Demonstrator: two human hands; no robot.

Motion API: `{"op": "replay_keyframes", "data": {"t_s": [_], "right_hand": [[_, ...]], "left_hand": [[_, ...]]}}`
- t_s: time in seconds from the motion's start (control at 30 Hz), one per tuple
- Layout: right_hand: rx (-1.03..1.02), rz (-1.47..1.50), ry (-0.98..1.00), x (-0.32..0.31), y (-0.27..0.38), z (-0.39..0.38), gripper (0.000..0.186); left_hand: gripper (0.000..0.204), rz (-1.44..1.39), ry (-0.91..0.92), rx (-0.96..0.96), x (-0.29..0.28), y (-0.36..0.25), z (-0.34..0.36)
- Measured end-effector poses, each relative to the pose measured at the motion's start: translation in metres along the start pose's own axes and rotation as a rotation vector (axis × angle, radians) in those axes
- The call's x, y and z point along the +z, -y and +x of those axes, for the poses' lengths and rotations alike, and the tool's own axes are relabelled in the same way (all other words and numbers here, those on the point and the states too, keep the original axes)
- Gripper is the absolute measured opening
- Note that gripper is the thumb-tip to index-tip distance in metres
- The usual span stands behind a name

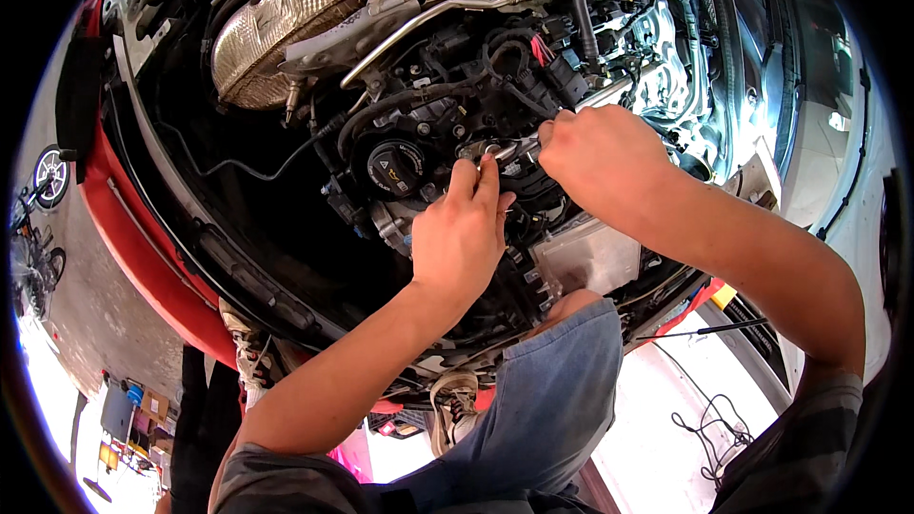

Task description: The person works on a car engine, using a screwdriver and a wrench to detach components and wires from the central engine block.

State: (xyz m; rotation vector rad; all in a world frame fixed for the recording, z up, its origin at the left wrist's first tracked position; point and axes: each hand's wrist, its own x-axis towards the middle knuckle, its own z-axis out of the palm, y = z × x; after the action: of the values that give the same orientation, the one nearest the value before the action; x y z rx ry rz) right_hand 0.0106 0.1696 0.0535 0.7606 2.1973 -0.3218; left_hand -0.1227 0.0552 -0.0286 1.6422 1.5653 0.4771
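In the engine bay, my right hand (pixel 605 152) is closed on the end of a silver metal tool, seemingly a wrench (pixel 509 150), lying level across the top of the engine (pixel 447 105). My left hand (pixel 460 233) has its index and middle fingertips pressed at the tool's other end, with the thumb bent in beside them; what lies under these fingertips is partly hidden. Just left of that hand is a round black oil filler cap (pixel 390 168). Hoses and wiring surround both hands.
A foil-covered heat shield (pixel 276 38) sits at the back left. A red body edge (pixel 143 257) borders the bay. Below are my denim-clad leg (pixel 552 390), a shoe (pixel 452 409) and loose cables (pixel 714 428). A lit lamp glow falls on the right of the engine.
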Motion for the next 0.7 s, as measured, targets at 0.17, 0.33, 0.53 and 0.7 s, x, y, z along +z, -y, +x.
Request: {"op": "replay_keyframes", "data": {"t_s": [0.17, 0.33, 0.53, 0.7], "right_hand": [[0.023, -0.008, 0.033, -0.001, 0.004, -0.003, 0.007], [0.061, 0.053, -0.034, 0.004, -0.001, -0.006, 0.006], [0.058, 0.072, -0.116, 0.01, -0.004, -0.008, 0.007], [0.114, 0.063, -0.018, 0.005, -0.001, -0.006, 0.007]], "left_hand": [[0.038, -0.002, 0.023, -0.008, -0.001, 0.0, -0.001], [0.04, 0.003, 0.033, 0.0, -0.002, 0.0, 0.001], [0.041, 0.003, 0.079, -0.014, -0.007, -0.004, 0.005], [0.04, 0.032, 0.089, -0.003, -0.011, -0.007, 0.011]]}}
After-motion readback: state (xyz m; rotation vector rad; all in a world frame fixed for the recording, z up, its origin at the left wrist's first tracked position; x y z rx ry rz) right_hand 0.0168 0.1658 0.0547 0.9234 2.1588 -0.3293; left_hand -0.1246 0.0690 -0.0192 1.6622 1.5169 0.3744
